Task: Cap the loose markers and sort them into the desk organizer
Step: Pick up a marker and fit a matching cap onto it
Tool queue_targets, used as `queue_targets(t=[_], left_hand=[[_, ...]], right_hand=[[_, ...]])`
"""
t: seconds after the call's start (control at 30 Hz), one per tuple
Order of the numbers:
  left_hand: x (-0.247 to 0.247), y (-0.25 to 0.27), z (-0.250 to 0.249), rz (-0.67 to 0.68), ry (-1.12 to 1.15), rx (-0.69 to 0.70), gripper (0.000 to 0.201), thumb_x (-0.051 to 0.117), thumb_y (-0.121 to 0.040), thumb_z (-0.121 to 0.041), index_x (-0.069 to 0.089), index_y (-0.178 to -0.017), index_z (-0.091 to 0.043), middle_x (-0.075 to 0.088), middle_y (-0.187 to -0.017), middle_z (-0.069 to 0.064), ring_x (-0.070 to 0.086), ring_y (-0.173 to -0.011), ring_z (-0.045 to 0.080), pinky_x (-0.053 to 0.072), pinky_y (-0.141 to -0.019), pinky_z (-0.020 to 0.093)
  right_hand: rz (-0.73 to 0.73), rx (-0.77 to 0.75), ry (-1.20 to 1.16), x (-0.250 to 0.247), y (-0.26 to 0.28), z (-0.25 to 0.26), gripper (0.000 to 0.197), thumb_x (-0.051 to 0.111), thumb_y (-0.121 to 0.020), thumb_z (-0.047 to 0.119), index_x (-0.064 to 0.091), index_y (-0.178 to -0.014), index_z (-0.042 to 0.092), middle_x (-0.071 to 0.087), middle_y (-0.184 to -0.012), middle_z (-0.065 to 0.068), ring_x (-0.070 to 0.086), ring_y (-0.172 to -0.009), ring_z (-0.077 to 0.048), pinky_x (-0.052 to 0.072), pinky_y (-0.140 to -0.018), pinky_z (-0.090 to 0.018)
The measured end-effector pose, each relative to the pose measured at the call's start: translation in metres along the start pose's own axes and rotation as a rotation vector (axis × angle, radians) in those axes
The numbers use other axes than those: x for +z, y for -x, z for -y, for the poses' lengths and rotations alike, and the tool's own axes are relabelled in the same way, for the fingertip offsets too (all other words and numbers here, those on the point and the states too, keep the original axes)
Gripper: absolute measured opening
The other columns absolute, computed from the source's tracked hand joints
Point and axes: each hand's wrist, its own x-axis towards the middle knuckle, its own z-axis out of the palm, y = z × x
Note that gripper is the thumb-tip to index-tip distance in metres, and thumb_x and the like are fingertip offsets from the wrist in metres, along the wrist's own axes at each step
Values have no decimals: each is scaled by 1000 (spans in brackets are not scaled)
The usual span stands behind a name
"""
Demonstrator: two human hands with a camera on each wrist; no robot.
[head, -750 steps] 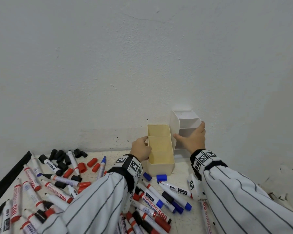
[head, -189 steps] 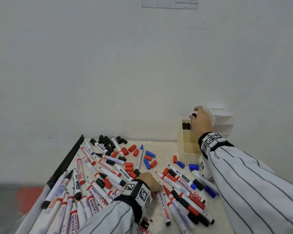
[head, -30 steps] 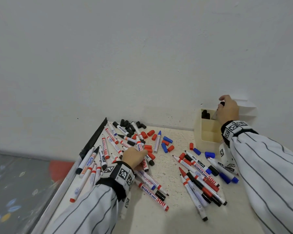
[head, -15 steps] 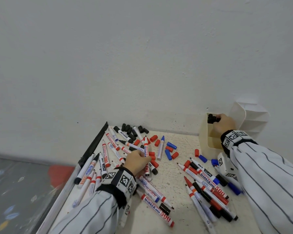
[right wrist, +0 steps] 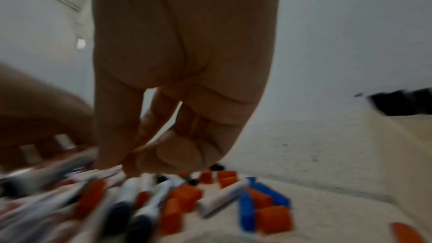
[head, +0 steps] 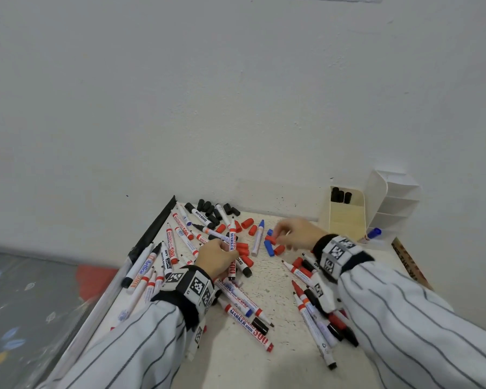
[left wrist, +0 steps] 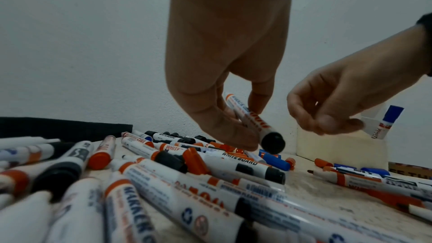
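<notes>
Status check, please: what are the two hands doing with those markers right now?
Left hand grips uncapped red marker. Right hand reaching over loose caps, grasp unclear. Organizer holds three black markers.

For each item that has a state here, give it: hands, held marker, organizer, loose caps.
Left hand: grips a red marker.
Red marker: uncapped, lifted off the pile.
Right hand: over the loose caps; grip blurred.
Cream organizer: upright; capped black markers in the back compartment.
Red caps: loose on the desk.
</notes>
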Motion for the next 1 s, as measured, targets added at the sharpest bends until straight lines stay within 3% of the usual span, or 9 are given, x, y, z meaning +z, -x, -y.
queue_targets(t=[0.07, 0.17, 0.27, 0.57, 0.67, 0.77, 0.83, 0.9, 1.0], left_hand=[[-3, 3, 4, -21, -3, 1, 13, 62, -85, -21, 55, -87, -10, 65, -87, 12, 64, -70, 23, 59, -72, 39], [-6, 9, 11, -40, 3, 4, 15, 61, -86, -21, 52, -77, -13, 62, -82, 10, 61, -67, 21, 57, -70, 36], [-6, 13, 17, -40, -5, 6, 17, 61, -86, -22, 50, -75, -14, 59, -77, 7, 57, -63, 18, 55, -67, 32], [-5, 22, 22, -64, -32, 1, 15, 62, -85, -22, 52, -76, -15, 65, -90, 14, 66, -87, 29, 56, -81, 44], [-1, 22, 24, -79, -73, 39, 11, 60, -85, -22, 56, -81, -13, 61, -82, 6, 62, -82, 23, 55, -77, 37], [3, 21, 26, -75, -71, 101, 11, 60, -86, -20, 60, -93, -12, 61, -85, 2, 57, -78, 15, 45, -62, 23], [5, 21, 27, -76, -66, 135, 15, 60, -87, -19, 61, -99, -12, 62, -92, 4, 57, -81, 14, 42, -62, 21], [7, 20, 27, -77, -62, 146, 19, 59, -88, -19, 61, -104, -10, 63, -94, 4, 57, -80, 13, 42, -60, 18], [8, 21, 25, -72, -45, 151, 20, 59, -88, -18, 60, -106, -10, 61, -91, 3, 56, -78, 12, 41, -59, 17]], right_hand=[[220, -42, 112, 25, 6, 19, 13, 60, -86, 12, 59, -98, 15, 58, -87, 5, 52, -64, -4, 42, -55, -13], [497, -42, 317, 58, 17, 40, 27, 69, -78, 12, 60, -104, 17, 55, -83, 9, 49, -72, -6, 45, -74, -23], [585, -50, 465, 75, 28, 44, 35, 75, -73, 11, 61, -104, 18, 50, -78, 12, 47, -78, -9, 44, -79, -29], [404, -130, 616, 89, 55, 17, 33, 74, -73, 24, 58, -102, 27, 50, -84, 8, 53, -85, -17, 47, -68, -29], [336, -107, 544, 84, 58, 12, 30, 72, -70, 18, 51, -90, 28, 53, -90, 4, 53, -85, -19, 49, -70, -32], [247, -127, 443, 78, 58, 7, 23, 62, -72, 9, 47, -73, 26, 57, -88, -1, 52, -82, -21, 49, -71, -34], [211, -158, 416, 76, 57, 2, 20, 55, -73, 10, 47, -67, 26, 61, -84, -3, 55, -81, -24, 52, -76, -41], [206, -187, 409, 75, 56, -1, 18, 56, -76, 11, 49, -70, 26, 61, -85, -3, 56, -82, -23, 53, -79, -42], [200, -225, 425, 78, 58, -2, 19, 63, -79, 18, 55, -96, 24, 57, -103, 0, 51, -95, -19, 48, -85, -34]])
